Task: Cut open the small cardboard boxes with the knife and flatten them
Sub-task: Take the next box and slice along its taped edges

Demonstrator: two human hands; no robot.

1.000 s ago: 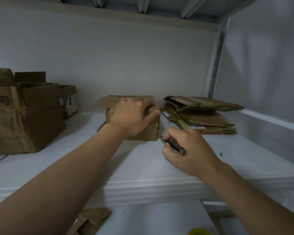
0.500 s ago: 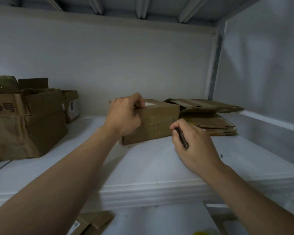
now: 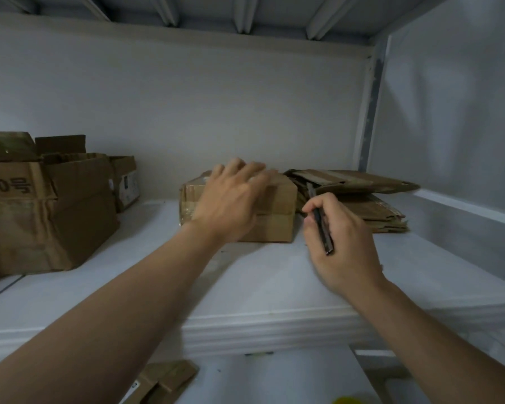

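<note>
A small closed cardboard box (image 3: pixel 277 217) sits on the white shelf (image 3: pixel 263 287), taped along its front. My left hand (image 3: pixel 233 199) lies over the box's top with its fingers spread and nearly straight. To the right of the box my right hand (image 3: pixel 341 243) grips a dark slim knife (image 3: pixel 321 225), whose tip points up and back towards the box's right edge. Whether the blade touches the cardboard is unclear.
A stack of flattened boxes (image 3: pixel 359 199) lies right behind the knife hand. A large open box marked "10" (image 3: pixel 41 211) and a smaller box (image 3: pixel 126 182) stand at the left. The shelf's front lip (image 3: pixel 263 325) runs under my forearms; cardboard scraps (image 3: pixel 164 380) lie below.
The box has been turned and now lies square to me. My left hand went from gripping its left end to lying flat on top. My right hand shifted slightly right with the knife.
</note>
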